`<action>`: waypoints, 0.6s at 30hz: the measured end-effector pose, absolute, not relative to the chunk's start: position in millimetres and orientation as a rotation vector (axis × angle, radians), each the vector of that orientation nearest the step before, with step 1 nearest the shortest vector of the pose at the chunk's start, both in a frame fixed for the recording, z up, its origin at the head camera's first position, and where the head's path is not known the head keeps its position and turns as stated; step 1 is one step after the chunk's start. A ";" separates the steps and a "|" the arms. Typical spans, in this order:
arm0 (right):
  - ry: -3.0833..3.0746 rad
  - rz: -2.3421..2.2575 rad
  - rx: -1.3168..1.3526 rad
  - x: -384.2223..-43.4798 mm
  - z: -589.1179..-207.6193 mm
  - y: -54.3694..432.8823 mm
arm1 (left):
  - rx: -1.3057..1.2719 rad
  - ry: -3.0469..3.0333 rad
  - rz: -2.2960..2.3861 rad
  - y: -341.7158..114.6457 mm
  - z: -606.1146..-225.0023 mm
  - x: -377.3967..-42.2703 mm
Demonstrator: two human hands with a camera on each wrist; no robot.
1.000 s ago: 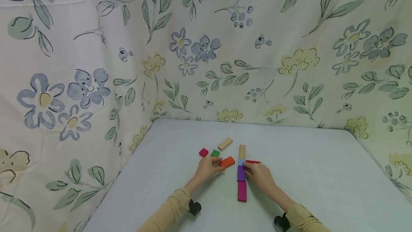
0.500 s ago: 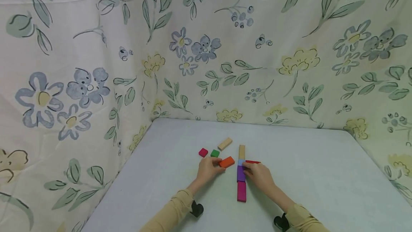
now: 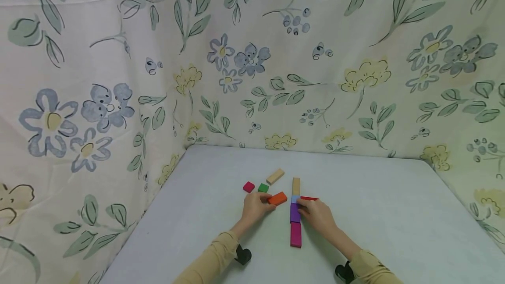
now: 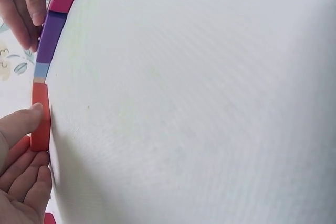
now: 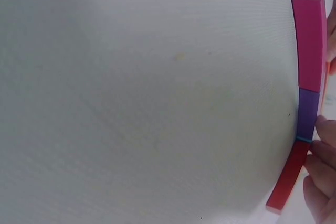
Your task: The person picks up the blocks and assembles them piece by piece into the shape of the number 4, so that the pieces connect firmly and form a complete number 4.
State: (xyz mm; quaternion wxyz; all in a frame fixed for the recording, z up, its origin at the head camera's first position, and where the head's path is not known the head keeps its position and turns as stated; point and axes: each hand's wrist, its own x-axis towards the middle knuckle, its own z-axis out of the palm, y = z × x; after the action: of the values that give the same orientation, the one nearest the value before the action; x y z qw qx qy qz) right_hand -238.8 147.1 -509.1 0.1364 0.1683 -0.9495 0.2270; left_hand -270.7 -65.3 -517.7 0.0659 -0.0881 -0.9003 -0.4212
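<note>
My left hand [image 3: 254,208] pinches an orange block [image 3: 278,199] between thumb and fingers, a little left of a row of blocks. In the left wrist view, its thumb [image 4: 31,116] lies on the orange block's side. My right hand [image 3: 318,214] touches the row's right side, fingertips at a purple block [image 3: 295,214] and a light blue block [image 3: 295,199]. The row runs away from me: magenta block [image 3: 296,235] nearest, then purple, light blue and a natural wood block [image 3: 296,185]. A red block [image 5: 289,177] juts out right of the row, partly hidden by the right hand.
Beyond the left hand lie a small red block [image 3: 248,186], a green block [image 3: 263,187] and a slanted natural wood block [image 3: 275,176]. They lie on a white table [image 3: 375,205], backed and flanked on the left by a floral cloth [image 3: 252,100].
The left forearm has shifted slightly right. Both hands otherwise stay where they were, with the orange block still held in the left hand and the right hand still at the row.
</note>
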 end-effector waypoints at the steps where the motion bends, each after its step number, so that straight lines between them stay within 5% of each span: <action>1: -2.749 0.659 0.488 -238.7 -509.5 147.2 | -0.258 -2.715 -1.277 -65.4 -517.6 -270.6; 18: -2.682 0.617 0.537 -238.6 -511.5 148.6 | -0.302 -2.678 -1.472 -79.2 -509.2 -272.5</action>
State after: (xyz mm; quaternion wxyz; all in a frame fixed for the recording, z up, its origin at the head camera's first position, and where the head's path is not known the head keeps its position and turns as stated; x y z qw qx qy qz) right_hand -238.6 148.6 -511.5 0.1681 0.1889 -0.9429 0.2169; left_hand -272.5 -79.2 -509.2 0.0356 -0.0982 -0.8716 -0.4790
